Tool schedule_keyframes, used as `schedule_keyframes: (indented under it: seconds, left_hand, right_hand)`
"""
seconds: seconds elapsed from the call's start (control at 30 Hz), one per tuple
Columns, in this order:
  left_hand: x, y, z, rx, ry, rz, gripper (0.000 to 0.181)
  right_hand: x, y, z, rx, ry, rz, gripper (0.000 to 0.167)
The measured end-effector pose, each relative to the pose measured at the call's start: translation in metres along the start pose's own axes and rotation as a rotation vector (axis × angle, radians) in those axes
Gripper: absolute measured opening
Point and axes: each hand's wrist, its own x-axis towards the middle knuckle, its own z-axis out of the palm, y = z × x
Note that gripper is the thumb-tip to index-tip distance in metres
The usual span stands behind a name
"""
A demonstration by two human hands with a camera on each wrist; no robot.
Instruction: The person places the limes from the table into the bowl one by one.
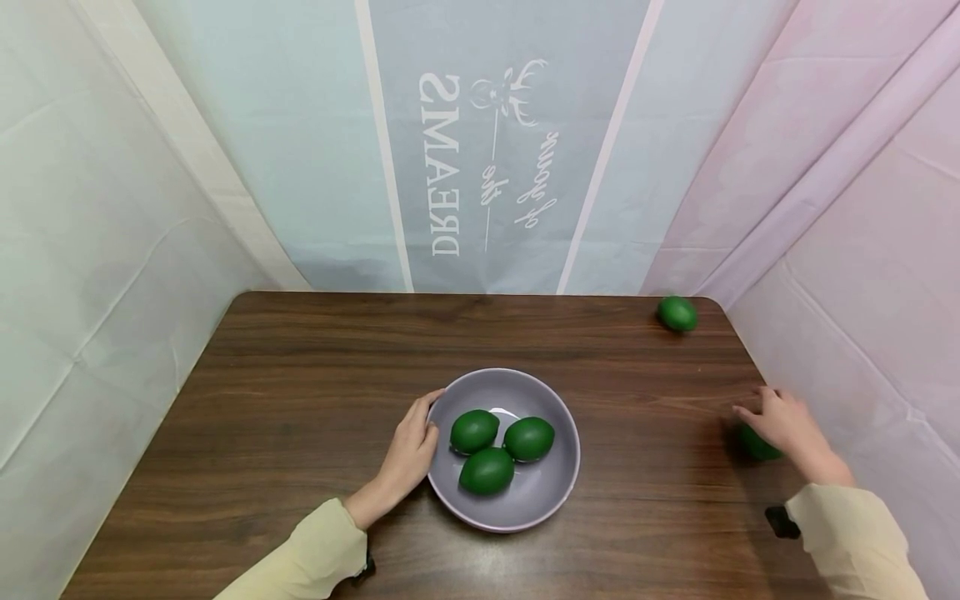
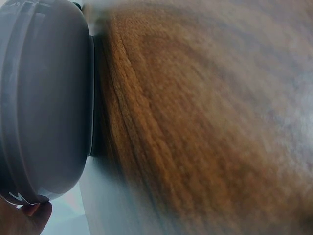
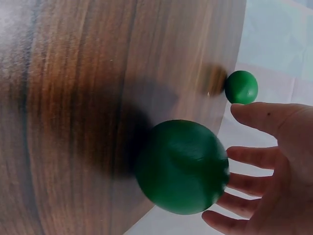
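Observation:
A grey-purple bowl (image 1: 536,492) stands on the wooden table with three green limes (image 1: 487,472) inside. My left hand (image 1: 405,450) holds the bowl at its left side; in the left wrist view a fingertip (image 2: 43,214) presses the bowl's outer wall (image 2: 54,98). At the table's right side my right hand (image 1: 787,429) is over another lime (image 1: 759,443), partly hiding it from above. The right wrist view shows this lime (image 3: 182,166) beside the spread, fairly straight fingers (image 3: 252,156), which are not closed round it.
One more lime (image 1: 677,314) lies near the far right corner of the table (image 1: 337,350). Pale cloth hangs behind the table and at both sides, with a printed panel (image 1: 487,167) at the back. The right-hand cloth (image 1: 885,358) is close to my right hand.

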Motion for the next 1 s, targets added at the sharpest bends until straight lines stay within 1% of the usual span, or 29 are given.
schedule_keyframes:
  seconds: [0.17, 0.3, 0.5, 0.57, 0.67, 0.73, 0.8, 1.0]
  left_hand:
    - [0.000, 0.000, 0.000, -0.001, -0.002, -0.005, 0.046]
    - [-0.001, 0.001, -0.001, -0.009, -0.003, -0.008, 0.046]
    - [-0.001, 0.001, 0.000, -0.004, -0.002, -0.001, 0.046]
    - [-0.001, 0.000, 0.000, -0.001, -0.001, 0.000, 0.046]
    - [0.000, 0.000, 0.000, 0.003, -0.001, -0.001, 0.046]
    - [0.000, 0.000, 0.000, 0.003, 0.000, -0.001, 0.046]
    - [0.000, 0.001, 0.000, 0.000, 0.000, -0.002, 0.046]
    - [0.000, 0.000, 0.000, -0.002, 0.003, 0.003, 0.046]
  right_hand:
    - [-0.001, 0.002, 0.005, -0.010, 0.002, 0.010, 0.070]
    - [-0.001, 0.003, 0.009, -0.014, -0.013, 0.029, 0.072]
    - [-0.002, 0.003, 0.013, 0.012, -0.066, 0.061, 0.078]
    - [-0.003, 0.004, 0.015, 0.027, -0.084, 0.075, 0.083]
    - [-0.002, 0.005, 0.017, 0.038, -0.099, 0.094, 0.085]
    - [-0.002, 0.005, 0.019, 0.043, -0.107, 0.107, 0.084]
    - [-0.002, 0.006, 0.020, 0.049, -0.109, 0.113, 0.080]
    - [-0.002, 0.008, 0.022, 0.060, -0.093, 0.103, 0.071]
